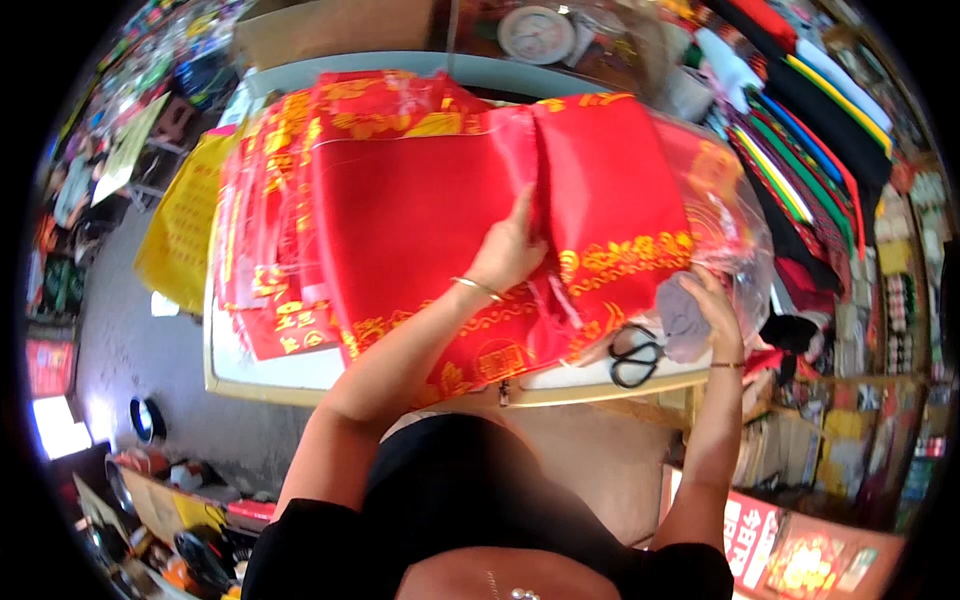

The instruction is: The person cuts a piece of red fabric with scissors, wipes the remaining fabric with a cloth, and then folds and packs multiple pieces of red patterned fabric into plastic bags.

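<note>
Red fabric with yellow printed patterns [420, 202] lies spread over a white table, with a folded section on its right. My left hand [510, 247], a gold bangle at its wrist, rests on the fabric with a finger extended along the seam or edge between the two sections. At the table's right side, my right hand [709, 300] has its fingers on a small grey cloth-like item [681, 319]; whether it grips the item is unclear. Black-handled scissors [635, 356] lie just left of that item, their blades hidden. A pinkish-white strip [564, 300] lies on the fabric between the hands.
Stacked red and yellow printed pieces [274, 225] sit at the left, partly in clear plastic. Beyond the table's back edge stands a glass case with a round dial [537, 35]. Colourful fabric rolls [795, 150] lean at the right. A yellow cloth or bag [184, 225] hangs at the left edge.
</note>
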The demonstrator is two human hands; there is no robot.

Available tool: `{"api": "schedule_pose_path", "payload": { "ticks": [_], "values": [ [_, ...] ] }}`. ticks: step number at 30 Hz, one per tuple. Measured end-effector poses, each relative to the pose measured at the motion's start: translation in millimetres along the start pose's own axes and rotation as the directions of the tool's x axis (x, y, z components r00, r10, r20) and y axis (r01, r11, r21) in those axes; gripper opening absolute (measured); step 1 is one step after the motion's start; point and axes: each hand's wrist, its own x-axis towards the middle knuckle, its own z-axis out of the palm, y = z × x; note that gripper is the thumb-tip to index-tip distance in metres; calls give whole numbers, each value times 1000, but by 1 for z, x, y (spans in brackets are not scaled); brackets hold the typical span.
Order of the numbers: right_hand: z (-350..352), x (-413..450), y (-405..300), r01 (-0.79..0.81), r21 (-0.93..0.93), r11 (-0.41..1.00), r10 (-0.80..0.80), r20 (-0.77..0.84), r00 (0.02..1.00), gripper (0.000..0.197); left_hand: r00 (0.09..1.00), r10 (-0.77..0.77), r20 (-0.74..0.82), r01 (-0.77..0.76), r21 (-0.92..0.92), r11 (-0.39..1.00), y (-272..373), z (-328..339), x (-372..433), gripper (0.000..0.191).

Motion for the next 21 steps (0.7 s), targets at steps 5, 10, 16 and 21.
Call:
{"api": "schedule_pose_path", "payload": {
  "ticks": [5,10,16,21],
  "values": [
    [-20,-22,-20,54,107,993,-62,76,995,46,999,-36,-27,38,66,997,18,-22,-4,78],
    [-22,-44,-47,-60,376,925,16,119,993,42,958,-76,276,16,213,977,45,-22,-12,83],
    [-21,-38,-34,-78,277,958,74,26,997,40,898,412,-155,-264,561,785,57,-91,-41,54],
    [10,-72,-101,309,-233,922,-349,-154,925,43,796,186,-577,38,353,935,3,-185,-97,49]
  ]
}}
